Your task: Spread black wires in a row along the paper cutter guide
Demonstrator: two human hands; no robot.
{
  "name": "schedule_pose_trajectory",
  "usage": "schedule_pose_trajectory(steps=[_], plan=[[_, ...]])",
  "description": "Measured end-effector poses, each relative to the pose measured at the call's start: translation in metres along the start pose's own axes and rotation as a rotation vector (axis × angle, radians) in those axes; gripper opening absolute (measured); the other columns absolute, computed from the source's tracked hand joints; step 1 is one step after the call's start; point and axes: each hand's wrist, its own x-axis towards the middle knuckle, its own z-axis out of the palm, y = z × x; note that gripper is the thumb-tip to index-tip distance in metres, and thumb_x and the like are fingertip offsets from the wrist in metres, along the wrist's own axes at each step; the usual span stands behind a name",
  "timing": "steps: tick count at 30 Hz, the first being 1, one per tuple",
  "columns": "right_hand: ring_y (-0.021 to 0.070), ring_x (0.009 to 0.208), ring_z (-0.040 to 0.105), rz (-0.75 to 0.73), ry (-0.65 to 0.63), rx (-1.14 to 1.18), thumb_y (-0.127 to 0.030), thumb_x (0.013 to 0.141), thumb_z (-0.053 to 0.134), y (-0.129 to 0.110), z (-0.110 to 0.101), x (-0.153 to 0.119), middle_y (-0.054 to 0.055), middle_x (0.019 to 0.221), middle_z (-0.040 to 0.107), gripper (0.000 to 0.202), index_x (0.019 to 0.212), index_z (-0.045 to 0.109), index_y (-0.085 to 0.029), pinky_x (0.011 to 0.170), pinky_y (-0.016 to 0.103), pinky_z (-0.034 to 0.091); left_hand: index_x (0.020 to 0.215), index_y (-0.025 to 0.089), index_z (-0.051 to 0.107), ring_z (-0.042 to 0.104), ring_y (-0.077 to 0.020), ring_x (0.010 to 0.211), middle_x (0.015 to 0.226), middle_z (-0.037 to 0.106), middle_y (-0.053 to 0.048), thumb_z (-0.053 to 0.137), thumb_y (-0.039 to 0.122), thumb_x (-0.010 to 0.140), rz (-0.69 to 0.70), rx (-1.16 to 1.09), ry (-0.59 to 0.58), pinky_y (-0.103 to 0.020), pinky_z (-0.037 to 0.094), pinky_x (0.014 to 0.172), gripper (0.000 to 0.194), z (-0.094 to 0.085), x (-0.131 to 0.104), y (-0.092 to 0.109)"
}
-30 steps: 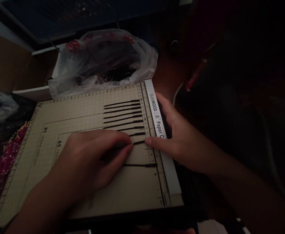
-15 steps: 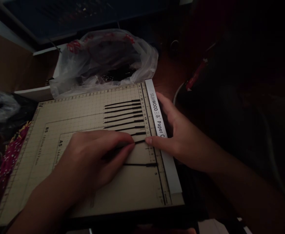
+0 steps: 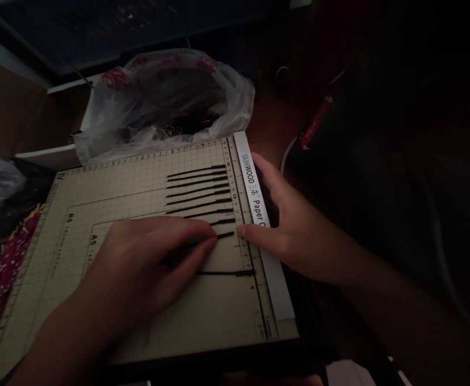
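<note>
My left hand (image 3: 150, 262) is closed, with thumb and forefinger pinching a thin black wire (image 3: 226, 235) whose thicker dark end points right. Under it lies a beige paper cutter board (image 3: 203, 316) with printed grid lines and scales. My right hand (image 3: 299, 230) straddles the cutter's white edge strip (image 3: 253, 185). Its thumb rests on the scale, just right of the pinched wire's end with a small gap; the forefinger stretches along the strip's outer side, and the other fingers are hidden. Several similar black wires (image 3: 198, 185) lie in a row above, and one more wire (image 3: 222, 273) lies below.
A clear plastic bag (image 3: 235, 102) with red print and dark contents sits behind the board. Magenta strands with pale tips (image 3: 13, 262) lie at its left edge. A cardboard box (image 3: 9, 107) stands at the far left. The surroundings are very dark.
The pinched wire's end has drawn slightly left from my right thumb, leaving a small gap. The whole view has shifted a little; my right hand keeps its place on the edge strip.
</note>
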Motion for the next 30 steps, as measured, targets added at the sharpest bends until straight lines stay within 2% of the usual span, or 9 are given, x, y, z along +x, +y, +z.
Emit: schedule_pose_trajectory(steps=[3,7,10,22,30], plan=[[0.0261,0.161,0.036,0.001,0.013,0.012,-0.012,0.085,0.065,0.0005,0.0011,0.0007,0.001,0.166,0.044,0.088,0.165,0.032,-0.031,0.135,0.046,0.038,0.093,0.026,0.076,0.073,-0.0129,0.062,0.082,0.080,0.004,0.061,0.031,0.102,0.010,0.008,0.008,-0.023,0.060,0.065,0.018,0.0015,0.0003,-0.0001],[0.0243,0.150,0.052,0.073,0.051,0.102,-0.014,0.087,0.061,-0.0006,0.0032,0.0020,0.000,0.161,0.052,0.084,0.165,0.034,-0.032,0.129,0.046,0.046,0.094,0.026,0.075,0.072,-0.0133,0.061,0.080,0.080,0.005,0.060,0.031,0.101,0.015,0.022,0.015,-0.024,0.061,0.065,0.018,0.0039,0.0008,-0.0026],[0.0231,0.142,0.058,0.123,0.083,0.125,-0.016,0.088,0.059,-0.0023,0.0039,0.0020,0.000,0.158,0.055,0.082,0.165,0.035,-0.033,0.126,0.046,0.048,0.097,0.026,0.075,0.074,-0.0140,0.063,0.083,0.080,0.004,0.061,0.033,0.102,0.018,0.036,0.033,-0.026,0.062,0.068,0.016,0.0051,-0.0004,-0.0042],[0.0234,0.136,0.062,0.099,0.069,0.152,-0.021,0.094,0.059,-0.0002,0.0052,0.0036,-0.001,0.154,0.059,0.072,0.161,0.040,-0.035,0.123,0.047,0.050,0.097,0.027,0.076,0.074,-0.0156,0.064,0.083,0.081,0.004,0.062,0.036,0.101,0.010,0.069,0.048,-0.028,0.062,0.068,0.017,0.0054,-0.0021,-0.0024],[0.0236,0.135,0.062,0.124,0.089,0.135,-0.022,0.093,0.060,0.0000,0.0045,0.0021,0.000,0.152,0.061,0.077,0.165,0.035,-0.035,0.123,0.048,0.049,0.096,0.028,0.076,0.074,-0.0154,0.067,0.084,0.080,0.004,0.061,0.038,0.102,-0.025,0.062,0.031,-0.028,0.060,0.069,0.019,0.0029,-0.0040,-0.0017]])
